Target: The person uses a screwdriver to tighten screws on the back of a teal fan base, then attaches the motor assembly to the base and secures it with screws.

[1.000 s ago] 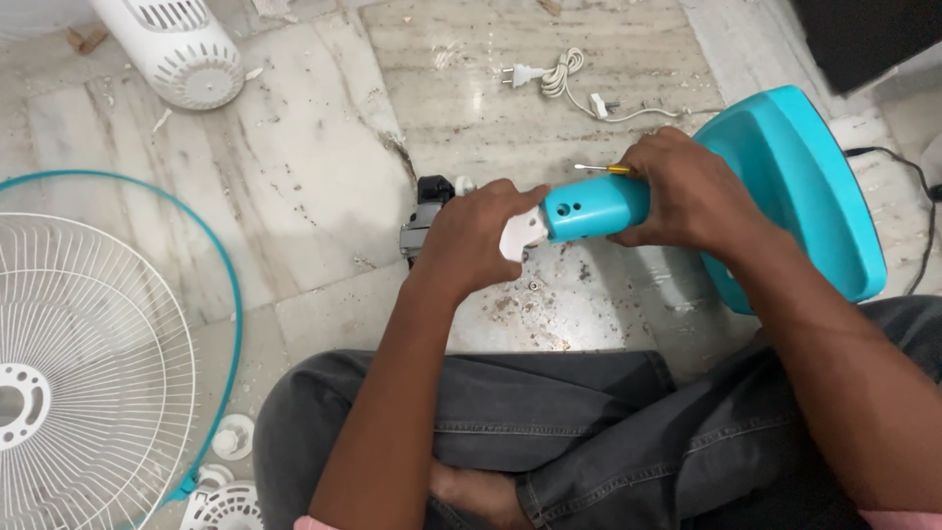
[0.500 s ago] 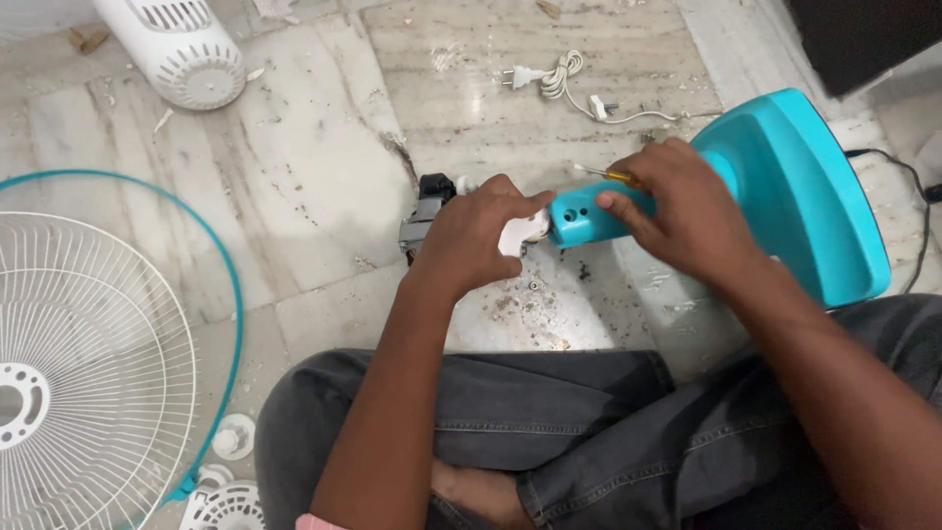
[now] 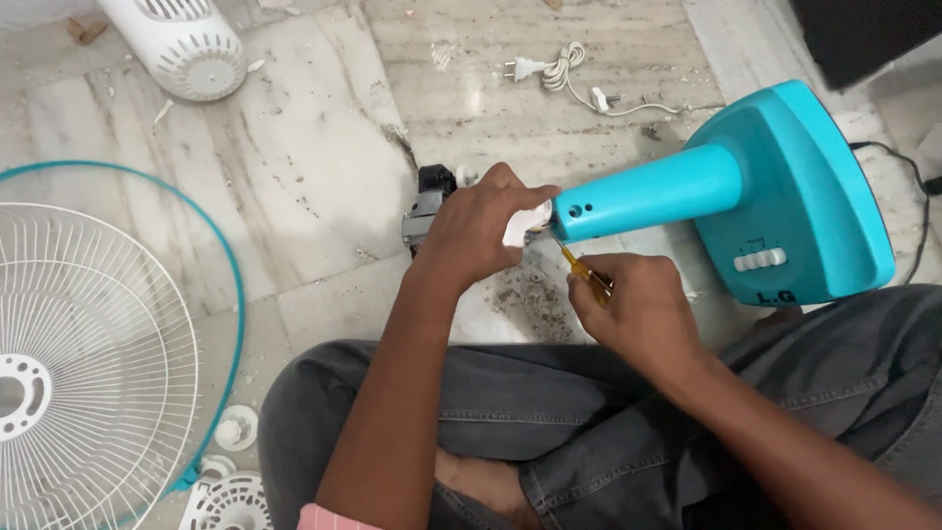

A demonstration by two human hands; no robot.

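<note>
Left hand (image 3: 478,231): closed around the white joint (image 3: 520,225) at the tip of the fan stand (image 3: 687,196) (lying sideways on the floor).
Right hand (image 3: 638,312): a yellow screwdriver (image 3: 579,267) is gripped, tip at the joint's underside.
Motor (image 3: 428,201): just behind the left hand.

Far to the left of the fingers lies a white wire fan grille (image 3: 88,344) with a teal rim, flat on the marble floor (image 3: 324,147). Up and left of them, near the top edge, stands a white slotted motor cover (image 3: 186,39). Above the fingers, well apart, a white power cord (image 3: 569,74) lies coiled with its plug to the left. Below and far left of them, by the grille's rim, sit a small white round cap (image 3: 235,429) and a white vented disc (image 3: 226,503). A black cable (image 3: 917,186) runs along the right edge
</note>
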